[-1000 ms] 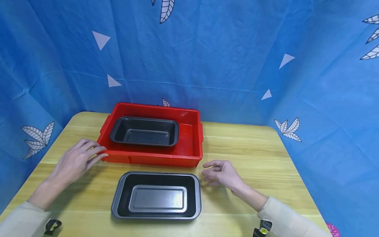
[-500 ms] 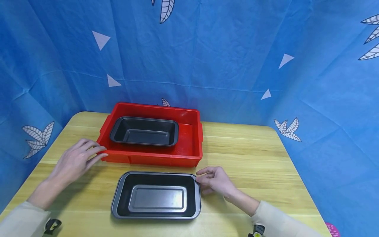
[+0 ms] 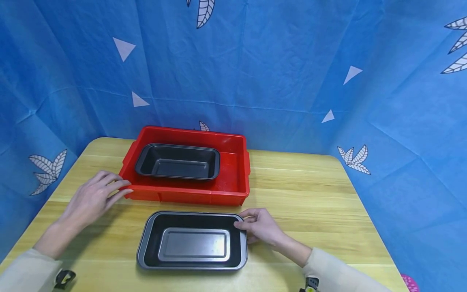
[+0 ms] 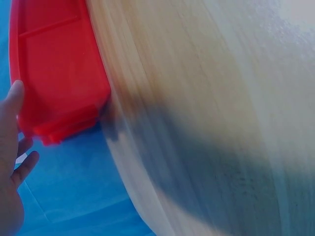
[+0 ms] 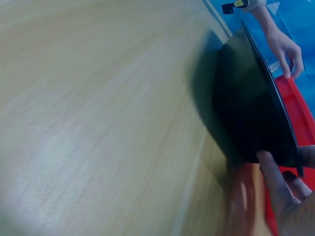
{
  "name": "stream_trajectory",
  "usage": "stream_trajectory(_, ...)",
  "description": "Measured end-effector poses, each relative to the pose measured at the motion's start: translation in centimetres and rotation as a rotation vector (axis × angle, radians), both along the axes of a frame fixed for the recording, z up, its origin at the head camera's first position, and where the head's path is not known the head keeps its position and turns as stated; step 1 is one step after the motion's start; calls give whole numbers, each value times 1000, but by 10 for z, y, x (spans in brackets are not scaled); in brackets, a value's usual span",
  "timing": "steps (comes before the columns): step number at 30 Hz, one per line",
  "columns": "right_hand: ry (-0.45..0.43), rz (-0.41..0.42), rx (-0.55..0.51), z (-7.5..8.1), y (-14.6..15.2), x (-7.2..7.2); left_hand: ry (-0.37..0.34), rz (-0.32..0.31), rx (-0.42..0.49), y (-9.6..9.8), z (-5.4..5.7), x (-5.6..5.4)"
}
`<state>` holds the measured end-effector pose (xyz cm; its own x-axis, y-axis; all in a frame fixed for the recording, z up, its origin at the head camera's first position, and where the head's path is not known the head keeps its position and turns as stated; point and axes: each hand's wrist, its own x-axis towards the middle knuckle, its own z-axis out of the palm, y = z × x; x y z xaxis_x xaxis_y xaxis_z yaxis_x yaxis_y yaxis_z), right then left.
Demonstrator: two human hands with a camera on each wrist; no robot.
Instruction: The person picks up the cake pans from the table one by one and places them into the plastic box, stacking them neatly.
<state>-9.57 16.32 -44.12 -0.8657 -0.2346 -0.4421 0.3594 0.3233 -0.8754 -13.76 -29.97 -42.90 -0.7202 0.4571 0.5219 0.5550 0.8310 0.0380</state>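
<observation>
Near the table's front, a dark grey loaf pan (image 3: 195,245) sits upright. My right hand (image 3: 264,227) holds its right end by the far corner, thumb over the rim; in the right wrist view, fingers (image 5: 275,182) lie against the pan's outer wall (image 5: 246,98). Behind it stands a red plastic tray (image 3: 231,168), with a second, smaller-looking loaf pan (image 3: 178,164) inside toward the left. My left hand (image 3: 93,198) pinches the tray's near left corner. In the left wrist view, the thumb touches the edge of the red tray (image 4: 61,64) and other fingertips sit below.
All this stands on a light wooden table (image 3: 299,182) with rounded far corners. A blue curtain (image 3: 284,61) with leaf and triangle prints hangs behind the table and along both sides. A pink dotted thing (image 3: 410,282) shows at the lower right edge.
My right hand has moved left and slightly down from beside the front loaf pan and taken hold of its right rim. The left hand, tray and both pans look unmoved.
</observation>
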Motion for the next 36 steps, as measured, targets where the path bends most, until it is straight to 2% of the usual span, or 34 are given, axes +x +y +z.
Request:
stream_trajectory(10,7,22,-28,0,-1,-1,7,-8,-7,0,-1,0)
stream_trajectory(15,5,15,-24,-1,0,-2,-4,9,-17,1,1,1)
stream_trajectory(21,12,0,-61,-3,0,0,6,-2,-12,0,0,0)
stream_trajectory(27,40,-22,-107,-3,3,3,20,-18,2,0,-1,-1)
stream_trajectory(36,91,-21,-114,4,10,5,18,-12,5,0,-2,-2)
